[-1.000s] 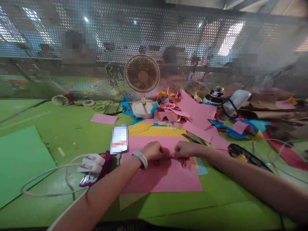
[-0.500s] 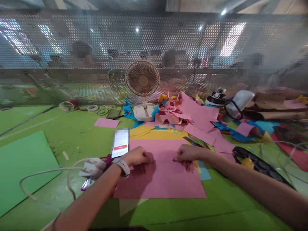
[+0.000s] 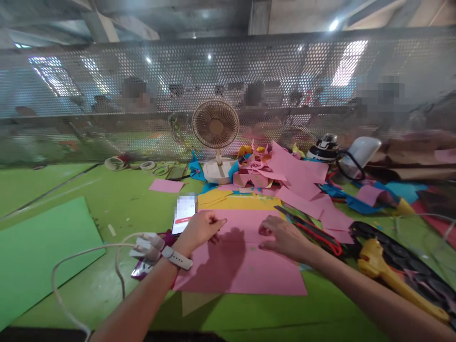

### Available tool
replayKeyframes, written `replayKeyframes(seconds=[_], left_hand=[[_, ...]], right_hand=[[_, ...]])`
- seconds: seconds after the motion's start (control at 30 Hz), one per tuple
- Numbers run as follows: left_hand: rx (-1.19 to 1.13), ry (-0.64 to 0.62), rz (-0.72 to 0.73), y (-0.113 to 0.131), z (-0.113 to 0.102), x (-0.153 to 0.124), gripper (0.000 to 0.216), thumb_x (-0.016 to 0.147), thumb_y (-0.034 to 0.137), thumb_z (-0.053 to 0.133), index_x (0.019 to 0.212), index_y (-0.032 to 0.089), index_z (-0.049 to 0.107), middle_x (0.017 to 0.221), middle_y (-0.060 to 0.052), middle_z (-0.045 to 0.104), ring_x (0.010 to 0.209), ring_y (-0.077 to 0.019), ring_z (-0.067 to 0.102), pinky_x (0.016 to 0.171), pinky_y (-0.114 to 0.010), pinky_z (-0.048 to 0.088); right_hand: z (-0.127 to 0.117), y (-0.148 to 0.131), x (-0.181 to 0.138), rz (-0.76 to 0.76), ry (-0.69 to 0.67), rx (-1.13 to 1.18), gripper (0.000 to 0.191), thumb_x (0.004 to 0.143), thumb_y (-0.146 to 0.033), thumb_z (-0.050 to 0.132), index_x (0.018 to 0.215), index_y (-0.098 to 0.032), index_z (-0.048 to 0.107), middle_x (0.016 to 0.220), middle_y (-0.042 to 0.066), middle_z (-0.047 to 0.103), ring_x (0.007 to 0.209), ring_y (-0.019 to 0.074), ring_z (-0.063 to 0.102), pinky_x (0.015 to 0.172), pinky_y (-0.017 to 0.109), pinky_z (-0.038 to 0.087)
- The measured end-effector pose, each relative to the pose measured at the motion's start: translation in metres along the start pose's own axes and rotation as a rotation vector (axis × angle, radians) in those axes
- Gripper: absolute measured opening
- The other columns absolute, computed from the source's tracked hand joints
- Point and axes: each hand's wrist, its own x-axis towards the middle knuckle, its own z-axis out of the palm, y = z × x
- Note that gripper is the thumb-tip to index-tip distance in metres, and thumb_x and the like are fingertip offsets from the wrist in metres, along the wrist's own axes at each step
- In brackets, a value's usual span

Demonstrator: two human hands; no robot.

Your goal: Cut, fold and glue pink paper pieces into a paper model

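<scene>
A pink paper sheet point(image 3: 270, 278) lies flat under both hands, with tiny green specks and a faint line across it. Over its upper left part is my left hand point(image 3: 204, 229), thumb and forefinger pinched together; whatever is between them, if anything, is too small to make out. My right hand point(image 3: 283, 236) hovers at the sheet's upper right, its thumb apart from the loosely bent fingers and nothing visible in it. Yellow paper point(image 3: 242, 203) shows beyond the pink sheet. Beside my left hand a lit phone point(image 3: 184, 213) lies at the sheet's left edge.
Right of the sheet lie a red-and-black cutter point(image 3: 317, 230), a yellow-handled tool point(image 3: 392, 275) and a black tray point(image 3: 409, 266). A white fan point(image 3: 215, 126) and pink paper scraps point(image 3: 294, 168) stand behind. Charger plugs point(image 3: 149, 247) with cables and a green sheet point(image 3: 50, 256) are left.
My right hand has loosened from a closed shape, its fingers now apart. My left hand has risen slightly, fingertips turned upward. The view has shifted, showing more of the yellow-handled tool.
</scene>
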Motion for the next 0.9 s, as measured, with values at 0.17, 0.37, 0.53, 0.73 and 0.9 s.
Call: replayKeyframes(seconds=[0.17, 0.37, 0.53, 0.73, 0.9], left_hand=[[-0.159, 0.021, 0.131, 0.013, 0.018, 0.007, 0.038, 0.075, 0.053, 0.054, 0.062, 0.018, 0.045, 0.045, 0.003, 0.055, 0.041, -0.0126, 0.058, 0.043, -0.021, 0.046], [-0.225, 0.026, 0.177, 0.016, 0.027, 0.006, 0.044, 0.080, 0.055, 0.049, 0.060, 0.016, 0.051, 0.045, 0.002, 0.055, 0.039, -0.0115, 0.054, 0.039, -0.020, 0.041], [-0.629, -0.131, 0.123, 0.015, 0.044, 0.012, 0.036, 0.073, 0.045, 0.065, 0.093, 0.015, 0.062, 0.088, -0.006, 0.067, 0.081, -0.0162, 0.062, 0.071, -0.026, 0.049], [-0.897, -0.116, 0.020, 0.004, 0.054, 0.013, 0.030, 0.072, 0.042, 0.068, 0.068, 0.014, 0.056, 0.063, 0.004, 0.052, 0.059, -0.0088, 0.052, 0.068, -0.027, 0.049], [-0.871, -0.163, -0.007, 0.001, 0.050, 0.008, 0.034, 0.076, 0.045, 0.063, 0.067, 0.016, 0.049, 0.058, 0.005, 0.047, 0.051, -0.0067, 0.046, 0.054, -0.021, 0.046]], right_hand=[[0.011, 0.010, 0.000, -0.061, 0.010, -0.005, 0.010, 0.072, -0.028, 0.065, 0.070, -0.019, 0.061, 0.069, 0.000, 0.062, 0.066, 0.0149, 0.056, 0.058, 0.023, 0.038], [0.009, 0.016, 0.006, 0.002, 0.303, 0.144, 0.020, 0.081, -0.034, 0.056, 0.070, -0.018, 0.057, 0.068, 0.000, 0.058, 0.062, 0.0134, 0.052, 0.057, 0.024, 0.040], [0.016, 0.000, 0.000, -0.072, 0.438, 0.313, 0.021, 0.081, -0.034, 0.058, 0.066, -0.019, 0.055, 0.064, -0.001, 0.056, 0.061, 0.0139, 0.053, 0.058, 0.025, 0.043], [0.008, 0.002, -0.008, -0.346, 0.565, 0.169, 0.009, 0.085, -0.021, 0.052, 0.086, -0.020, 0.060, 0.083, 0.004, 0.062, 0.082, 0.0182, 0.059, 0.075, 0.033, 0.047], [0.001, 0.014, -0.007, -0.635, 0.516, -0.350, 0.045, 0.081, -0.007, 0.045, 0.123, -0.022, 0.050, 0.134, 0.010, 0.045, 0.126, 0.0259, 0.037, 0.098, 0.047, 0.036]])
